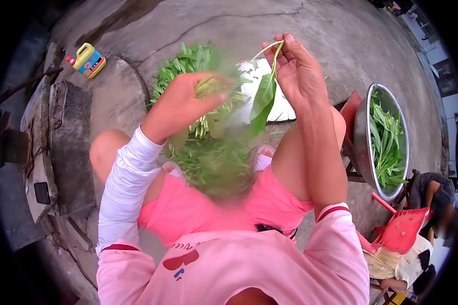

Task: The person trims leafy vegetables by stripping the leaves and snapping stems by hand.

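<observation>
Raised at the upper middle, my right hand [301,71] pinches a thin stem with long green leaves [263,99] between thumb and fingers; the leaves hang down. My left hand [188,104], partly blurred, is closed around a bundle of pale green stems [208,86]. Behind it a pile of leafy greens [188,60] lies on the ground beside a white sheet [281,105]. More greens [213,165], blurred in part, are between my feet, below my left hand.
At the right stands a large metal basin [361,137] holding leafy greens. A yellow jug [90,60] is at the upper left, a phone [41,193] on a stone ledge. A red plastic chair [403,231] and other people are at the lower right.
</observation>
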Tool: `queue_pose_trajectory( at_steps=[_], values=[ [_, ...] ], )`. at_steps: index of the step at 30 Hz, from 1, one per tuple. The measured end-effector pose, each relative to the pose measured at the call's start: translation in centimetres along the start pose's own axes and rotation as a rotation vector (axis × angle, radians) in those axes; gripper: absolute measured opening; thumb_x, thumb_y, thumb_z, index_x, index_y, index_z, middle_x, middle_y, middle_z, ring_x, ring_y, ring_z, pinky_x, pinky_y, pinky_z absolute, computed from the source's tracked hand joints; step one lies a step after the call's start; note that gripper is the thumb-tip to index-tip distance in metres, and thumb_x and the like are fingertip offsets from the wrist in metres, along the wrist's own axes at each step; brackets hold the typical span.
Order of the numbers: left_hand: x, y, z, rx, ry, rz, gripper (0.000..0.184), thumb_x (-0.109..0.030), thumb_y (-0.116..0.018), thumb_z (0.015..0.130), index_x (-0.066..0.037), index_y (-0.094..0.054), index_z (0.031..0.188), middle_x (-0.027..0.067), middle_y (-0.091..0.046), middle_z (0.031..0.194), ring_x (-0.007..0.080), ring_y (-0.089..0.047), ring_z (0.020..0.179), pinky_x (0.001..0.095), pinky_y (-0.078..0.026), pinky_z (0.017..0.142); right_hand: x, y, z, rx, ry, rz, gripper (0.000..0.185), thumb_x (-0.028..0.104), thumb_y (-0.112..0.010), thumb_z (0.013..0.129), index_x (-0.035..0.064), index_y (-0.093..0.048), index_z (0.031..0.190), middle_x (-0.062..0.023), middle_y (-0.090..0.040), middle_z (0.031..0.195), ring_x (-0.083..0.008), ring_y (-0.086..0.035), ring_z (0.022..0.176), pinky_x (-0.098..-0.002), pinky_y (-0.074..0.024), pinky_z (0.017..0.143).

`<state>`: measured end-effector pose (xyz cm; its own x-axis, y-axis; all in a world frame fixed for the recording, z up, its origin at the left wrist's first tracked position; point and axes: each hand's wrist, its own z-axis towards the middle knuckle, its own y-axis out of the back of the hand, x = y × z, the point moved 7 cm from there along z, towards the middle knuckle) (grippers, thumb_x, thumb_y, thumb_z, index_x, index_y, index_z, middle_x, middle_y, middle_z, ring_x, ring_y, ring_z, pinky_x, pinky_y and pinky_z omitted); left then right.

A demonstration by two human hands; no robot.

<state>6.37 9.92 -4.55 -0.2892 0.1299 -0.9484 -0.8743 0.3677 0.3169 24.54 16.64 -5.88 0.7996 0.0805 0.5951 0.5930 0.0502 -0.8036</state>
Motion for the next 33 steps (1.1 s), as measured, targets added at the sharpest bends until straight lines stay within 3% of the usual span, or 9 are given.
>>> queue_pose_trajectory(
  at_steps=[5,9,10,13,16,19,26,29,33],
  values=[
    [0.2,-1.0,0.7,-0.096,-0.043,-0.118,0.033,-0.029,-0.063,0.086,-0.001,-0.061,0.103,-0.0035,-0.053,0.075,0.0049,-0.046,0.073,0.0207,-0.039,0.068,-1.5,-1.7,-1.3,0.057,-0.016,-0.205,0.015,0.009,-0.062,0.085,-0.0004,-0.055,0.095,-0.0095,-0.058,0.094,-0.0167,-0.057,0.086,-0.0318,-0.0487,0.088],
    [0.7,-1.9,1.0,-0.105,-0.055,-0.033,0.029,-0.027,-0.064,0.085,-0.001,-0.060,0.098,-0.0039,-0.055,0.074,0.0053,-0.049,0.070,0.0217,-0.040,0.064,-2.3,-2.4,-1.8,0.063,0.027,-0.360,0.015,0.012,-0.061,0.087,0.0012,-0.055,0.096,-0.0073,-0.060,0.094,-0.0139,-0.057,0.085,-0.0274,-0.0486,0.079],
    [1.0,-1.5,1.1,-0.166,-0.020,-0.107,0.024,-0.025,-0.064,0.085,-0.003,-0.061,0.095,-0.0056,-0.053,0.071,0.0033,-0.046,0.063,0.0203,-0.037,0.056,-2.3,-2.8,-2.0,0.068,0.031,-0.367,0.018,0.016,-0.060,0.088,0.0020,-0.056,0.099,-0.0053,-0.060,0.092,-0.0124,-0.057,0.085,-0.0277,-0.0477,0.081],
    [1.2,-0.3,1.2,-0.211,0.049,-0.177,0.030,-0.028,-0.063,0.083,0.000,-0.063,0.094,-0.0009,-0.061,0.078,0.0081,-0.054,0.067,0.0232,-0.043,0.057,-3.0,-2.9,-2.2,0.149,-0.119,-0.577,0.021,0.021,-0.059,0.089,0.0031,-0.056,0.100,-0.0036,-0.060,0.091,-0.0109,-0.057,0.085,-0.0281,-0.0465,0.081],
    [1.4,0.0,0.9,-0.169,0.144,-0.250,0.031,-0.030,-0.063,0.084,-0.003,-0.064,0.098,-0.0041,-0.058,0.074,0.0044,-0.048,0.062,0.0203,-0.037,0.052,-3.6,-3.2,-2.7,0.286,-0.147,-0.770,0.022,0.023,-0.058,0.090,0.0042,-0.057,0.101,-0.0016,-0.060,0.090,-0.0098,-0.056,0.085,-0.0287,-0.0456,0.081],
    [2.0,-0.3,0.9,-0.139,0.214,-0.394,0.025,-0.031,-0.057,0.089,-0.007,-0.061,0.095,-0.0099,-0.037,0.056,-0.0001,-0.026,0.045,0.0198,-0.018,0.043,-3.2,-2.8,-2.5,0.222,-0.169,-0.737,0.020,0.022,-0.058,0.089,0.0047,-0.057,0.099,-0.0006,-0.060,0.090,-0.0092,-0.056,0.085,-0.0277,-0.0450,0.081],
    [1.4,0.0,0.6,-0.057,0.139,-0.549,0.027,-0.022,-0.053,0.089,-0.004,-0.056,0.108,-0.0089,-0.038,0.056,0.0000,-0.026,0.045,0.0185,-0.019,0.042,-2.8,-2.8,-2.3,0.230,-0.118,-0.711,0.017,0.021,-0.057,0.090,0.0054,-0.058,0.096,0.0015,-0.057,0.081,-0.0077,-0.052,0.076,-0.0238,-0.0430,0.075],
    [0.2,0.1,0.4,0.044,0.053,-0.567,0.021,-0.018,-0.055,0.088,-0.005,-0.056,0.104,-0.0094,-0.039,0.058,-0.0004,-0.027,0.045,0.0170,-0.021,0.042,-3.1,-2.4,-2.4,0.178,-0.204,-0.648,0.016,0.022,-0.057,0.090,0.0058,-0.058,0.093,0.0018,-0.055,0.080,-0.0073,-0.052,0.074,-0.0248,-0.0445,0.075],
    [-0.9,1.2,0.6,-0.216,0.001,-0.514,0.015,-0.019,-0.061,0.086,-0.008,-0.056,0.094,-0.0112,-0.039,0.058,-0.0011,-0.028,0.045,0.0160,-0.022,0.042,-4.2,-1.7,-2.1,0.195,-0.346,-0.638,0.016,0.023,-0.057,0.090,0.0066,-0.057,0.091,0.0021,-0.054,0.078,-0.0073,-0.052,0.073,-0.0278,-0.0474,0.076]
  ],
)
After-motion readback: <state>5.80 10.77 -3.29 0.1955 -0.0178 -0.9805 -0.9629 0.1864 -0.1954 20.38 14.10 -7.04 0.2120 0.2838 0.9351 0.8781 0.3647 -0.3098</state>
